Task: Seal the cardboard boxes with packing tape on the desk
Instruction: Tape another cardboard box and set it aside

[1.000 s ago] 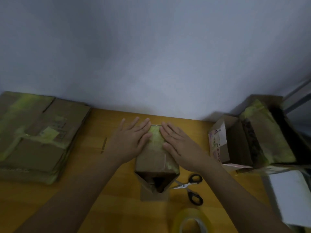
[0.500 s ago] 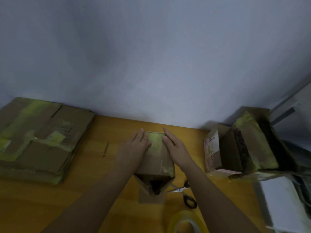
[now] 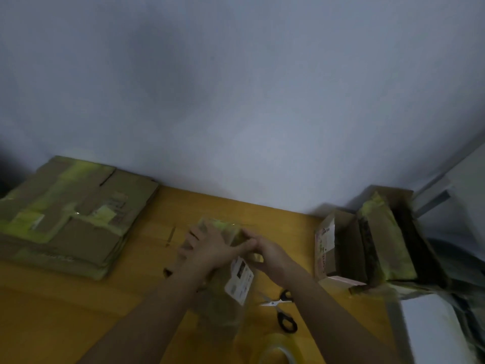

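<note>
Two hands on one small cardboard box [image 3: 225,258] in the middle of the desk [image 3: 78,311].

From my head camera, my left hand [image 3: 207,245] lies on top of the box with the fingers spread out flat. My right hand [image 3: 265,252] holds the right side of the box, fingers bent around its edge. The box is blurry, with yellow tape on top and a white label [image 3: 240,282] on its side. Black scissors [image 3: 283,308] lie just right of the box. A tape roll [image 3: 273,350] sits near the bottom edge. Flat boxes [image 3: 68,216] are piled at the left, open boxes [image 3: 367,245] at the right.
</note>
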Available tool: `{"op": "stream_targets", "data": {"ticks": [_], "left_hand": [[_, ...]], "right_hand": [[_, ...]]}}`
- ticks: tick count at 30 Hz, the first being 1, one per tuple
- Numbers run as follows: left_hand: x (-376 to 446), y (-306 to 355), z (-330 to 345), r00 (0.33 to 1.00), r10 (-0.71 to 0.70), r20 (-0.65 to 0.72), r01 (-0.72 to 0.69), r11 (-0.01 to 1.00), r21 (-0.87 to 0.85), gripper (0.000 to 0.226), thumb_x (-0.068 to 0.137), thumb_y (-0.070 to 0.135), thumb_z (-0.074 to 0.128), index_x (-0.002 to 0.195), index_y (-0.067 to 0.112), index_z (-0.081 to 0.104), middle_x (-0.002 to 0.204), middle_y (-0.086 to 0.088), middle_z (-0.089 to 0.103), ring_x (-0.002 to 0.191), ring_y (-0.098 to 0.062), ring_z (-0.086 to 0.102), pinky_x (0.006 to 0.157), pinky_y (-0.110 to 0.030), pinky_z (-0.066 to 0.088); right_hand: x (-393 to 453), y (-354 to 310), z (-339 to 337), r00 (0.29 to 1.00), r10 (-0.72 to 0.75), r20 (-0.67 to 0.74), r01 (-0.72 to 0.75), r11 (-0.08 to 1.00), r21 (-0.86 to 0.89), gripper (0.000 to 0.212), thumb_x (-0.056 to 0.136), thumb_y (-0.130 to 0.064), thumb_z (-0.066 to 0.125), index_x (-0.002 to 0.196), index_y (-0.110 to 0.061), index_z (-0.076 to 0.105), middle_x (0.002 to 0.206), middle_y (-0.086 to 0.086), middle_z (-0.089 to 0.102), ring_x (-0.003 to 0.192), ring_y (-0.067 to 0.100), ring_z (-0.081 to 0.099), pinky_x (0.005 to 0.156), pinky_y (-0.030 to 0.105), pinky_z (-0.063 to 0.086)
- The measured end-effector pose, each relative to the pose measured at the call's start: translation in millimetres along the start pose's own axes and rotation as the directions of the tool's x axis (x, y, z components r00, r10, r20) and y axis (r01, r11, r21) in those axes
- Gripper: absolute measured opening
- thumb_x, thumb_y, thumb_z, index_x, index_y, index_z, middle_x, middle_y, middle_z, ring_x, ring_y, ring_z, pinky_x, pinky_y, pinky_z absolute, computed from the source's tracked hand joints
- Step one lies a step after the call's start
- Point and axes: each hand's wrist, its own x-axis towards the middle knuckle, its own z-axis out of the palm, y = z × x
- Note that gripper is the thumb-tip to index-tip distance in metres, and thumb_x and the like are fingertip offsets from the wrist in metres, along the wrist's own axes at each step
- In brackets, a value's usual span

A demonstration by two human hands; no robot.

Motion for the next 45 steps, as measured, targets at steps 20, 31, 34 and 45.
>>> {"op": "stream_targets", "data": {"ticks": [20,31,34,45], "left_hand": [[14.5,12.5,-45.5,0.815,0.477,-0.329,-0.578,0.634,-0.513,0.043,0.099,0.024,0.051,0.140,0.028,0.039,0.120,0.004,0.058,0.108,-0.013,0.060,0.076,-0.022,0.055],[71.5,-5.6,14.7,0.938,0.321,0.129,-0.094,0.595,-0.799,0.090,0.085,0.044,0.067,0.152,0.036,0.006,0.142,0.007,0.043,0.107,-0.007,0.054,0.069,-0.026,0.052],[76.3,-13.1,20.5,0.925,0.334,0.183,-0.075,0.632,-0.771,0.087,0.089,0.030,0.067,0.152,0.035,0.006,0.141,0.008,0.043,0.099,-0.004,0.054,0.062,-0.022,0.047],[72.1,-41.6,26.1,0.895,0.412,0.172,-0.185,0.693,-0.697,0.085,0.089,0.028,0.067,0.151,0.036,0.010,0.133,0.009,0.047,0.104,-0.008,0.053,0.070,-0.015,0.051]], "right_hand": [[-14.0,-10.8,-73.7,0.973,-0.121,-0.195,0.197,0.876,0.440,0.065,0.078,-0.055,0.069,0.132,-0.020,0.056,0.131,0.010,0.062,0.121,0.030,0.058,0.101,0.051,0.046],[5.9,53.8,5.1,0.842,-0.090,-0.533,0.276,0.920,0.280,0.022,0.098,-0.036,0.052,0.118,-0.025,0.051,0.119,0.002,0.056,0.102,0.015,0.058,0.082,0.036,0.054],[19.0,67.8,17.5,0.862,-0.039,-0.505,0.180,0.956,0.233,0.032,0.100,-0.038,0.048,0.128,-0.024,0.048,0.122,0.000,0.054,0.101,0.012,0.057,0.076,0.030,0.051],[21.6,88.0,36.5,0.887,-0.006,-0.462,0.037,0.998,0.058,0.060,0.094,-0.055,0.047,0.142,-0.020,0.043,0.127,-0.002,0.056,0.096,0.001,0.055,0.082,0.031,0.050]]}}
